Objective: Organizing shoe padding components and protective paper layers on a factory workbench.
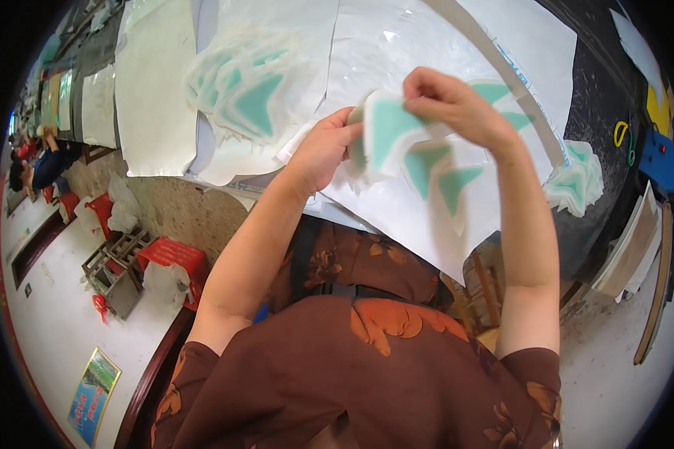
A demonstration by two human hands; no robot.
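My left hand (325, 152) grips the left edge of a thin cutout piece (391, 129), mint green with a pale white border. More pieces seem to be layered behind it at that edge. At the upper right corner of the same piece, my right hand (457, 106) pinches with thumb and forefinger. Below them, separate green pieces (458, 183) lie on a white sheet (434, 236). Others, such as a green piece (490, 91), lie partly behind my right hand and wrist. A loose pile of similar cutouts (253, 106) spreads out to the left.
Another stack of cutouts (579, 179) sits on the dark tabletop (603, 97) at right, near yellow-handled scissors (619, 133) and a blue object (665, 161). Red stools (178, 262) stand on the floor at left. A person (45, 168) is far off at upper left.
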